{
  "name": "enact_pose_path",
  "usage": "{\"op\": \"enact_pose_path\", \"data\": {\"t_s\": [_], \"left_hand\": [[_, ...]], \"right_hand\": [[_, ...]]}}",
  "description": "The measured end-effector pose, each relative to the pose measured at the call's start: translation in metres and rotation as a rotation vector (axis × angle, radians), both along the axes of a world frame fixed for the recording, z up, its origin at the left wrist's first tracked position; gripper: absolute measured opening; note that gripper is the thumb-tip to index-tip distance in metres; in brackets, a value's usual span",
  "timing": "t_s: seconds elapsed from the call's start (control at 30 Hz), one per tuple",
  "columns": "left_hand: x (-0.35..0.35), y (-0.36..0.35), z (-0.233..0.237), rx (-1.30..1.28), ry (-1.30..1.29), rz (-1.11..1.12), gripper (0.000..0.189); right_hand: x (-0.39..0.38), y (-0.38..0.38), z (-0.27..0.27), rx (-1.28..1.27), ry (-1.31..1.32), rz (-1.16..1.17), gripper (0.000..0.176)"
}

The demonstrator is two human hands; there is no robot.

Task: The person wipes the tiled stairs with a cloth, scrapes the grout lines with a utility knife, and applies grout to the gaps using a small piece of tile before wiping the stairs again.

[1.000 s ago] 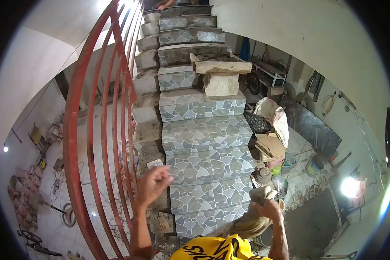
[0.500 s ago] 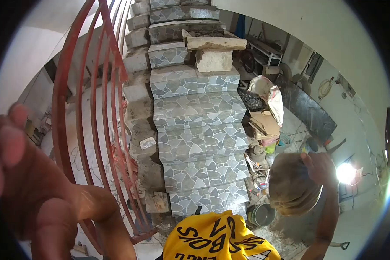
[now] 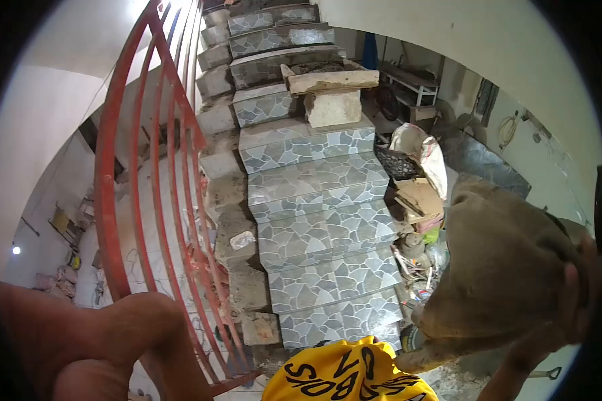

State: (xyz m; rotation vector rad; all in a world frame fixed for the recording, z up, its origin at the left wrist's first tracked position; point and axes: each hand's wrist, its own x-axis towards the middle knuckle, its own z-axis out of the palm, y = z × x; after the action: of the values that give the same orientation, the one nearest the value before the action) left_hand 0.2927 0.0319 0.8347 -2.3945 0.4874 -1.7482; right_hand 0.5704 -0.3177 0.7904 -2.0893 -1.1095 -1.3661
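Cloth (image 3: 508,267) raised nearer | right hand (image 3: 577,291) seemingly grips it | left hand cropped, unreadable

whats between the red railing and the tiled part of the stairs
In the head view, a strip of bare concrete step ends, untiled, with one loose tile offcut lying on it.

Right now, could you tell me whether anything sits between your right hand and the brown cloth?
Nothing visible does. The right hand grips the brown cloth directly at its right edge, with the tiled stairs off to its left.
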Motion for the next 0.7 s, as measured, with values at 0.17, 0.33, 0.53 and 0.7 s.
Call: {"op": "enact_pose_path", "data": {"t_s": [0.17, 0.33, 0.53, 0.7], "left_hand": [[-0.006, -0.007, 0.015, 0.003, 0.009, 0.048, 0.042], [-0.007, -0.014, 0.023, -0.013, 0.005, 0.078, 0.042], [-0.005, -0.015, 0.020, -0.039, 0.000, 0.103, 0.043], [0.010, -0.006, 0.016, -0.084, -0.008, 0.144, 0.044]], "right_hand": [[-0.006, 0.014, -0.016, -0.008, 0.062, 0.084, 0.034], [-0.001, 0.022, -0.026, -0.008, 0.138, 0.134, 0.034], [0.005, 0.028, -0.037, 0.004, 0.196, 0.150, 0.035], [0.020, 0.036, -0.038, 0.007, 0.231, 0.150, 0.035]]}}
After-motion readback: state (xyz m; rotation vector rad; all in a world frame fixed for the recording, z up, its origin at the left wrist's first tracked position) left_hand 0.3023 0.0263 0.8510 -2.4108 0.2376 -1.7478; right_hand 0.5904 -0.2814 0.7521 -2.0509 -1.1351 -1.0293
